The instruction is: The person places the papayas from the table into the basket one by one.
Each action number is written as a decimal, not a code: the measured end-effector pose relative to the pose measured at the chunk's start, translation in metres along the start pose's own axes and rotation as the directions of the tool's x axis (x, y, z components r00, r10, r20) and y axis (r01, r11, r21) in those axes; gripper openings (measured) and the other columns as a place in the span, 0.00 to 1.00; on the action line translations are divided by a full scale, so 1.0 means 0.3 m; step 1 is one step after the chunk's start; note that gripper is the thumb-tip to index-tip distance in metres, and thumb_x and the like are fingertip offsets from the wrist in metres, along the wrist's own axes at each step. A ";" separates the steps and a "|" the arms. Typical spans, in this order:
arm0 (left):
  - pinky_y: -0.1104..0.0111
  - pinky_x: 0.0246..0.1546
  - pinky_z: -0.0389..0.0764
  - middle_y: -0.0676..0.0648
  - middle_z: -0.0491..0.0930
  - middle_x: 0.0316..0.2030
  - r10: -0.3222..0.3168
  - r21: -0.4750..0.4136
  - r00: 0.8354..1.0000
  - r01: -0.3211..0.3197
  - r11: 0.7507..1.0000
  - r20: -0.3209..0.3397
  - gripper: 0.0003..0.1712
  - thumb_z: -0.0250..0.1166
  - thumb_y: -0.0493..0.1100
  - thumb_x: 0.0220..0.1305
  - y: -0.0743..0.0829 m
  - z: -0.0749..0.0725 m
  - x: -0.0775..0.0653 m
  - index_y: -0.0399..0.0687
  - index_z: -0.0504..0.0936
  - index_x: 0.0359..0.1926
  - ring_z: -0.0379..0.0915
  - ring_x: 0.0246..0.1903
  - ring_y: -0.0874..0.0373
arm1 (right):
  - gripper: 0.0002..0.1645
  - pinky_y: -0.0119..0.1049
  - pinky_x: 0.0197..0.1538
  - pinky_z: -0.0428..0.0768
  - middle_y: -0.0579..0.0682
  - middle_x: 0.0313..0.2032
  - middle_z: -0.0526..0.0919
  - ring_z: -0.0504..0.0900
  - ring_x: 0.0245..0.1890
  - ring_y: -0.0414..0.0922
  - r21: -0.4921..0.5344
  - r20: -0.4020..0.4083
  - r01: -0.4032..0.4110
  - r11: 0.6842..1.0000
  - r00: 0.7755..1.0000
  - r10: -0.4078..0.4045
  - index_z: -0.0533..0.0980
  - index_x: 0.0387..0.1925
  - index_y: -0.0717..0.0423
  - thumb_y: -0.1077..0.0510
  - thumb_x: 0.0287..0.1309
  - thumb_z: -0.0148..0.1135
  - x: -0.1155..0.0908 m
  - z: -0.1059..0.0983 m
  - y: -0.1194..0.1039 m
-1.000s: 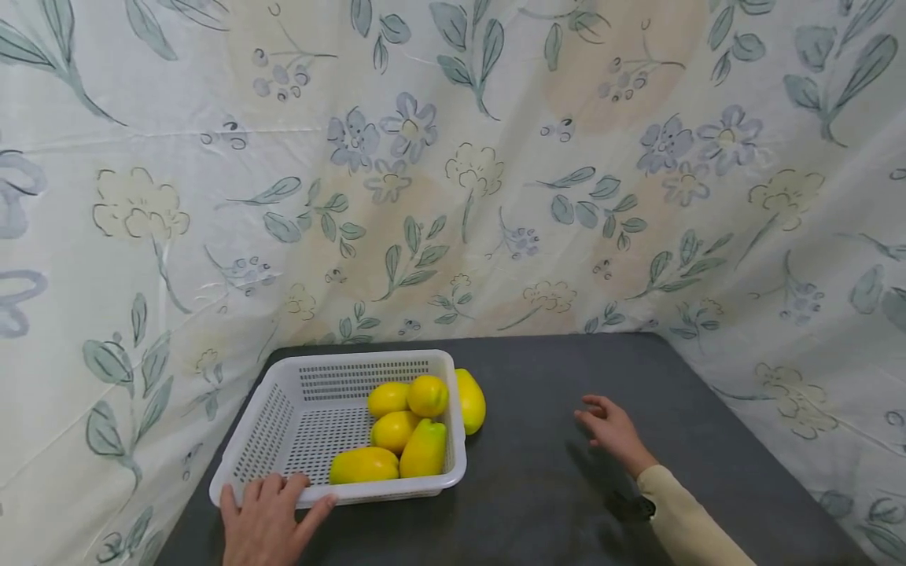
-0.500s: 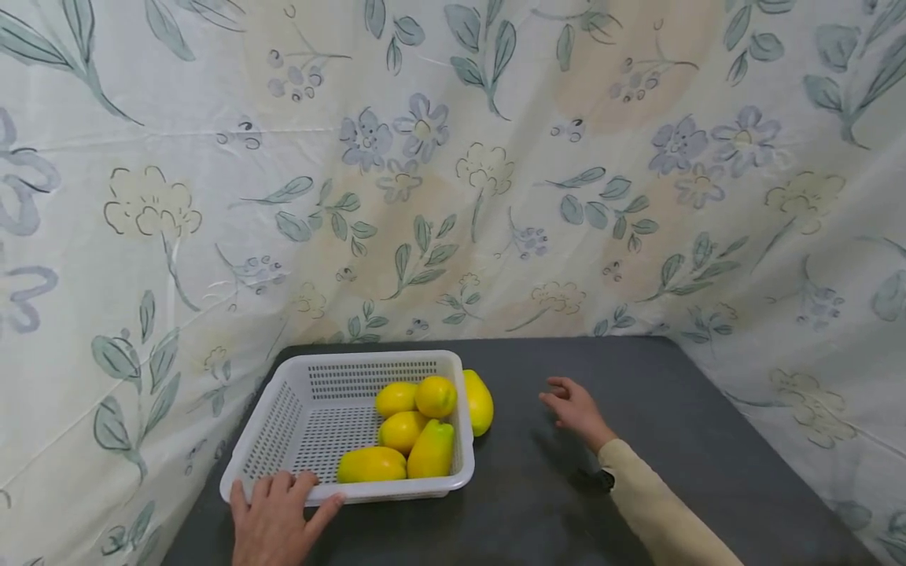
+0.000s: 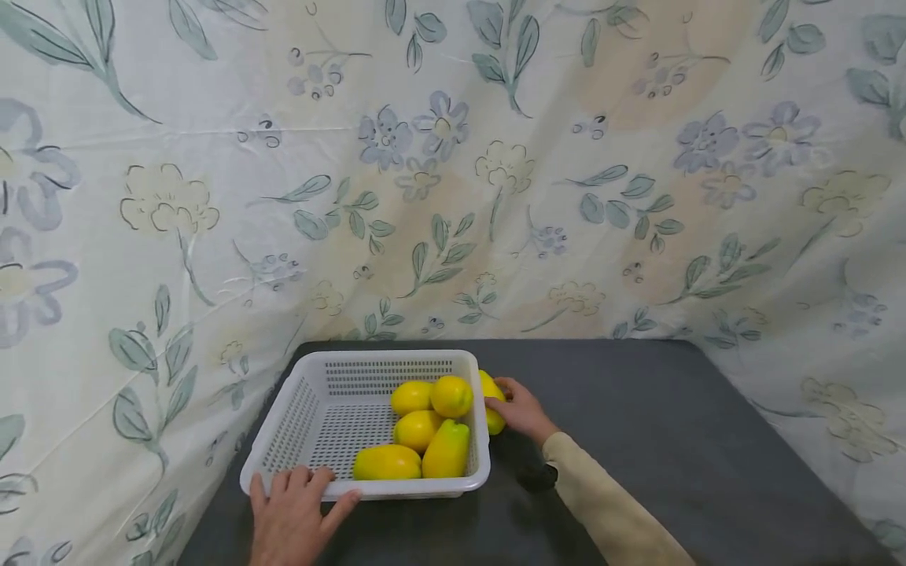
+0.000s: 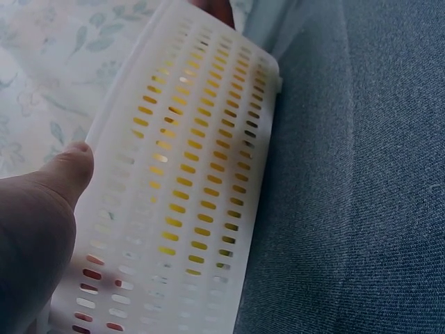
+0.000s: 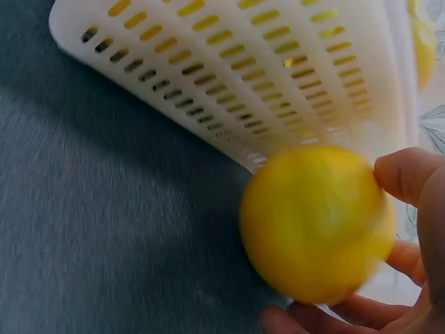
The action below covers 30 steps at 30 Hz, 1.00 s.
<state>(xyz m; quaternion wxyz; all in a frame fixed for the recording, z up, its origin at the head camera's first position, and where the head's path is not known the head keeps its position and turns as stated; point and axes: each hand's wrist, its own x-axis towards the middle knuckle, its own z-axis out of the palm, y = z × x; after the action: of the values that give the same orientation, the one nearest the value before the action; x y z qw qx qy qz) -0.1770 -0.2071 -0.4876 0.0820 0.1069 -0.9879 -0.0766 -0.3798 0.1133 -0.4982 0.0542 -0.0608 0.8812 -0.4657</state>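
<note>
A white slotted plastic basket (image 3: pixel 410 489) stands on the dark table. My left hand (image 3: pixel 292 515) holds its near rim at the left corner, fingers over the edge and thumb along the outside of the wall (image 4: pixel 188 181). Just past the basket's right side lies a yellow papaya (image 5: pixel 313 223), partly hidden by the rim in the head view. My right hand (image 3: pixel 524 413) has its thumb on one side of this fruit and its fingers curled round the other. Inside the basket, at its right end, sit several yellow fruits, among them a papaya (image 3: pixel 446 450) with a greenish neck.
Dark cloth (image 3: pixel 637 440) covers the table, which stretches away to the right of the basket. A floral curtain (image 3: pixel 453 173) hangs behind the table and along both sides. A dark band (image 3: pixel 538 477) sits at my right wrist.
My right hand has moved left across the table to the papaya beside the basket and taken hold of it. My left hand stays on the rim. The head view has swung slightly left.
</note>
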 end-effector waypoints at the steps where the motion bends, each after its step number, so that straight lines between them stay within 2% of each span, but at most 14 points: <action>1: 0.24 0.66 0.47 0.38 0.80 0.46 0.001 0.002 1.000 -0.001 1.000 0.000 0.57 0.36 0.91 0.52 0.001 0.001 0.000 0.52 0.84 0.48 0.70 0.50 0.35 | 0.37 0.44 0.42 0.85 0.65 0.60 0.77 0.83 0.46 0.53 0.005 -0.005 -0.001 1.000 1.000 0.001 0.68 0.70 0.55 0.44 0.65 0.64 0.002 0.006 -0.002; 4: 0.25 0.66 0.47 0.37 0.80 0.47 0.002 -0.007 1.000 -0.002 1.000 0.002 0.47 0.49 0.86 0.57 0.001 0.002 0.000 0.51 0.84 0.48 0.70 0.50 0.34 | 0.38 0.44 0.43 0.86 0.64 0.61 0.77 0.83 0.46 0.51 0.021 -0.021 -0.018 1.000 1.000 0.018 0.68 0.69 0.54 0.43 0.64 0.65 0.009 0.022 -0.003; 6: 0.26 0.66 0.46 0.37 0.80 0.47 0.002 -0.011 1.000 -0.002 1.000 0.002 0.44 0.53 0.84 0.58 0.001 -0.002 0.000 0.51 0.84 0.48 0.69 0.50 0.34 | 0.38 0.44 0.44 0.86 0.64 0.62 0.77 0.83 0.47 0.52 0.031 -0.021 -0.020 0.999 1.000 0.021 0.68 0.70 0.53 0.43 0.64 0.64 0.010 0.027 -0.003; 12: 0.26 0.65 0.47 0.36 0.79 0.46 0.008 0.002 1.000 -0.008 1.000 -0.010 0.51 0.46 0.88 0.55 0.006 -0.012 0.000 0.50 0.84 0.48 0.70 0.49 0.35 | 0.40 0.46 0.44 0.87 0.65 0.61 0.77 0.83 0.47 0.53 0.088 -0.017 -0.022 0.996 1.000 0.024 0.66 0.71 0.54 0.43 0.63 0.65 0.012 0.030 0.001; 14: 0.26 0.65 0.47 0.37 0.79 0.45 0.013 0.001 1.000 -0.013 1.000 -0.018 0.47 0.50 0.86 0.57 0.006 -0.009 0.000 0.50 0.84 0.48 0.70 0.49 0.35 | 0.40 0.46 0.43 0.87 0.65 0.61 0.77 0.83 0.47 0.53 0.103 -0.018 -0.023 0.994 1.000 0.025 0.65 0.71 0.55 0.44 0.63 0.65 0.012 0.032 0.004; 18: 0.26 0.64 0.47 0.37 0.80 0.44 0.018 -0.016 0.999 -0.019 1.000 -0.040 0.34 0.63 0.73 0.60 0.004 -0.002 -0.003 0.50 0.84 0.47 0.70 0.49 0.35 | 0.40 0.46 0.43 0.87 0.66 0.61 0.76 0.83 0.46 0.53 0.135 -0.020 -0.029 0.990 0.999 0.032 0.65 0.71 0.54 0.45 0.63 0.66 0.012 0.037 0.009; 21: 0.26 0.64 0.47 0.38 0.80 0.44 0.018 -0.021 0.999 -0.019 1.000 -0.046 0.33 0.64 0.73 0.59 0.003 0.002 -0.003 0.51 0.84 0.46 0.69 0.49 0.35 | 0.40 0.46 0.42 0.88 0.66 0.61 0.76 0.83 0.46 0.54 0.148 -0.023 -0.024 0.989 0.999 0.027 0.65 0.71 0.55 0.45 0.63 0.66 0.013 0.037 0.016; 23: 0.26 0.65 0.47 0.38 0.80 0.44 0.015 -0.018 0.999 -0.016 1.000 -0.040 0.37 0.60 0.77 0.59 0.003 0.004 -0.003 0.51 0.84 0.46 0.70 0.49 0.35 | 0.39 0.45 0.42 0.87 0.66 0.61 0.76 0.83 0.46 0.54 0.151 -0.028 -0.025 0.988 0.999 0.029 0.65 0.71 0.54 0.45 0.63 0.66 0.013 0.037 0.020; 26: 0.26 0.65 0.47 0.38 0.80 0.45 0.006 -0.014 1.000 -0.007 1.000 -0.022 0.52 0.44 0.89 0.54 0.002 0.004 -0.003 0.51 0.84 0.47 0.70 0.50 0.35 | 0.39 0.44 0.42 0.87 0.66 0.61 0.76 0.83 0.47 0.54 0.148 -0.036 -0.028 0.989 0.999 0.033 0.66 0.70 0.54 0.45 0.63 0.66 0.009 0.035 0.027; 29: 0.25 0.66 0.46 0.38 0.80 0.45 0.002 -0.016 1.000 -0.002 1.000 -0.013 0.64 0.26 0.94 0.44 0.003 0.000 -0.004 0.51 0.84 0.47 0.70 0.50 0.34 | 0.39 0.44 0.42 0.87 0.66 0.62 0.76 0.83 0.49 0.54 0.142 -0.050 -0.026 0.990 0.998 0.033 0.66 0.71 0.55 0.45 0.63 0.66 0.003 0.026 0.035; 30: 0.25 0.66 0.46 0.38 0.80 0.46 0.001 -0.020 1.000 -0.002 1.000 -0.015 0.66 0.24 0.94 0.43 0.003 -0.001 -0.004 0.51 0.84 0.47 0.70 0.51 0.34 | 0.39 0.44 0.42 0.87 0.66 0.62 0.76 0.83 0.49 0.55 0.141 -0.056 -0.028 0.990 0.998 0.036 0.67 0.71 0.55 0.46 0.63 0.66 0.001 0.021 0.039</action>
<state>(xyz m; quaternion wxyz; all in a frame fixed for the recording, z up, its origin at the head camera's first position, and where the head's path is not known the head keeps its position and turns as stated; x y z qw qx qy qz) -0.1758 -0.2062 -0.4872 0.0904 0.1059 -0.9866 -0.0854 -0.3799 0.1146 -0.5114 0.0400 -0.0290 0.8483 -0.5272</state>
